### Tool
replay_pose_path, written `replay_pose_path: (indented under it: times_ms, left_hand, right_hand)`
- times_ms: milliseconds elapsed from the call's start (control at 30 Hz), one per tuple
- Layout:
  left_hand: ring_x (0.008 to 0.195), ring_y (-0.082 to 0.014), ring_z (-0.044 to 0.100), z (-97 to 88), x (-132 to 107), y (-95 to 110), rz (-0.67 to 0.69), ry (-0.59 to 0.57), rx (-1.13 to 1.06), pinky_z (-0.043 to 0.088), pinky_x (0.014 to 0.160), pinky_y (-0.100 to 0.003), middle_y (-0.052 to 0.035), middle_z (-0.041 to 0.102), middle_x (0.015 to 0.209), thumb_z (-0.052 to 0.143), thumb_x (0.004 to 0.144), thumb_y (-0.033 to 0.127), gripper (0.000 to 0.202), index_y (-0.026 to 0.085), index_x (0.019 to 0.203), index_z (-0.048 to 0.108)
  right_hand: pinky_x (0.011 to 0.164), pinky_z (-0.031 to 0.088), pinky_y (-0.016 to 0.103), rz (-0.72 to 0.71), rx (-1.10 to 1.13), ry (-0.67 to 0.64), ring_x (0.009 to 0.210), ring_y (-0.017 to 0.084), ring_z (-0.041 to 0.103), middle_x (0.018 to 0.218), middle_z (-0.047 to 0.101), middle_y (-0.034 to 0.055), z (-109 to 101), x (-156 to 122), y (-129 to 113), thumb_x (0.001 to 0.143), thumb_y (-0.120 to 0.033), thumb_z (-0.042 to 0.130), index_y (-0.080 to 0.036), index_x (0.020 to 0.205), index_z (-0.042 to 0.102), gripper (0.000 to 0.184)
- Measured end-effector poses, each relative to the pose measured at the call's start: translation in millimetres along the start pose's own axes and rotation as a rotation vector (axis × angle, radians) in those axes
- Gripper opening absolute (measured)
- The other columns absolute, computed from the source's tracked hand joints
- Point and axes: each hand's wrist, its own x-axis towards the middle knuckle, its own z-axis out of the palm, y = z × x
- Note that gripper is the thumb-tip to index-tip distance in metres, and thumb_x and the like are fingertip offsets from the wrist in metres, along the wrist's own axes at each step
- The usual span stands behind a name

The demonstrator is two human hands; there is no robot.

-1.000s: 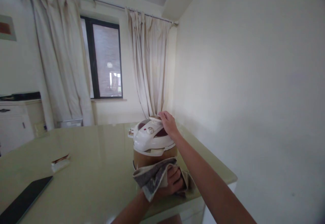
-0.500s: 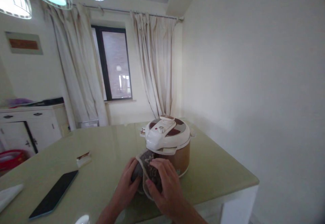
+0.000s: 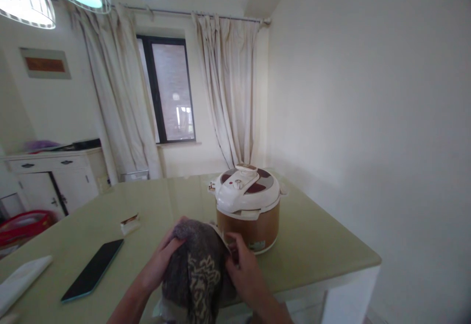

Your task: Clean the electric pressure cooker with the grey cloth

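A grey patterned cloth (image 3: 196,270) hangs between both my hands near the table's front edge. My left hand (image 3: 159,260) grips its upper left edge with curled fingers. Pinching the cloth's right edge is my right hand (image 3: 245,267). Just behind the cloth stands a pressure cooker (image 3: 248,207) with a white and maroon lid and a gold-brown body, untouched by either hand.
The cooker stands on a pale green table (image 3: 320,245) by the right wall. A dark phone (image 3: 93,269), a small packet (image 3: 130,223) and a white item (image 3: 20,281) lie to the left. A white cabinet (image 3: 55,179), a red basin (image 3: 22,223) and curtains stand behind.
My right hand left the cooker's lid and came down onto the cloth. Both hands then lifted and spread the cloth in front of the cooker. The view shifted left.
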Motion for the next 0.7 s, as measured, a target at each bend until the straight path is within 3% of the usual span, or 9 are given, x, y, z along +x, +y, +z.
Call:
replay_pose_path:
  times_ms: [67,133,200,267,367,467,533,633,700]
  left_hand:
    - [0.127,-0.0374,0.068,4.9,-5,11,0.019,-0.152,-0.020,0.055,0.111,-0.051,-0.0108,0.078,0.123,0.085,0.071,0.062,0.069,0.023,0.128,0.074]
    - [0.123,-0.0353,0.070,10.5,-9,23,0.062,-0.261,-0.033,0.057,0.107,-0.047,-0.0103,0.076,0.128,0.083,0.078,0.057,0.065,0.023,0.132,0.072]
    - [0.121,-0.0331,0.070,16.5,-12,33,0.115,-0.232,0.006,0.056,0.109,-0.045,-0.0091,0.075,0.129,0.078,0.084,0.059,0.058,0.023,0.128,0.073]
    - [0.120,-0.0312,0.069,22.0,-12,41,0.197,-0.133,0.094,0.053,0.113,-0.044,-0.0075,0.075,0.125,0.074,0.086,0.062,0.052,0.024,0.122,0.075]
    - [0.126,-0.0316,0.065,27.7,-14,46,0.318,-0.046,0.213,0.050,0.118,-0.043,-0.0074,0.074,0.123,0.078,0.081,0.063,0.049,0.026,0.113,0.079]
    - [0.134,-0.0350,0.062,33.8,-18,39,0.220,0.009,0.156,0.050,0.118,-0.045,-0.0087,0.074,0.132,0.084,0.070,0.068,0.063,0.025,0.115,0.079]
    - [0.132,-0.0367,0.064,41.5,-21,32,0.095,0.050,0.010,0.053,0.115,-0.047,-0.0096,0.074,0.134,0.085,0.065,0.074,0.077,0.024,0.123,0.076]
    - [0.130,-0.0372,0.067,57.5,-25,24,0.010,0.054,-0.151,0.054,0.113,-0.048,-0.0106,0.075,0.134,0.083,0.061,0.080,0.092,0.023,0.132,0.070]
    - [0.131,-0.0367,0.066,66.4,-26,24,0.033,0.040,-0.132,0.053,0.115,-0.048,-0.0103,0.075,0.134,0.084,0.060,0.080,0.095,0.024,0.135,0.068]
  right_hand:
    - [0.091,0.060,0.040,-0.054,-0.056,-0.031,0.102,0.027,0.075,0.115,0.078,0.0073,4,-5,-4,0.090,-0.027,0.067,-0.028,0.141,0.062,0.052]
    - [0.107,0.056,0.048,-0.141,-0.098,0.027,0.123,0.031,0.069,0.134,0.072,0.0112,8,-9,-12,0.091,-0.028,0.069,-0.028,0.147,0.058,0.057]
    - [0.119,0.047,0.054,-0.246,-0.137,0.128,0.140,0.033,0.058,0.150,0.063,0.0130,10,-15,-24,0.094,-0.029,0.066,-0.030,0.151,0.057,0.057]
    - [0.123,0.042,0.057,-0.344,-0.152,0.175,0.146,0.034,0.052,0.156,0.057,0.0116,10,-21,-36,0.099,-0.030,0.062,-0.034,0.152,0.056,0.054]
    - [0.124,0.040,0.060,-0.420,-0.116,0.102,0.147,0.037,0.050,0.157,0.056,0.0100,12,-26,-52,0.097,-0.036,0.068,-0.037,0.154,0.055,0.058]
    - [0.126,0.039,0.058,-0.326,0.058,0.014,0.148,0.038,0.050,0.160,0.054,0.0121,21,-21,-60,0.087,-0.047,0.081,-0.031,0.162,0.046,0.084]
    - [0.121,0.046,0.054,-0.224,0.257,-0.044,0.143,0.037,0.056,0.156,0.058,0.0127,30,-15,-61,0.080,-0.051,0.088,-0.029,0.162,0.044,0.096]
    - [0.110,0.056,0.051,-0.113,0.531,-0.162,0.132,0.034,0.067,0.145,0.068,0.0097,41,-9,-54,0.073,-0.049,0.092,-0.032,0.158,0.048,0.097]
    - [0.109,0.057,0.051,-0.069,0.576,-0.160,0.130,0.033,0.068,0.144,0.069,0.0093,41,-10,-45,0.073,-0.044,0.092,-0.032,0.154,0.052,0.092]
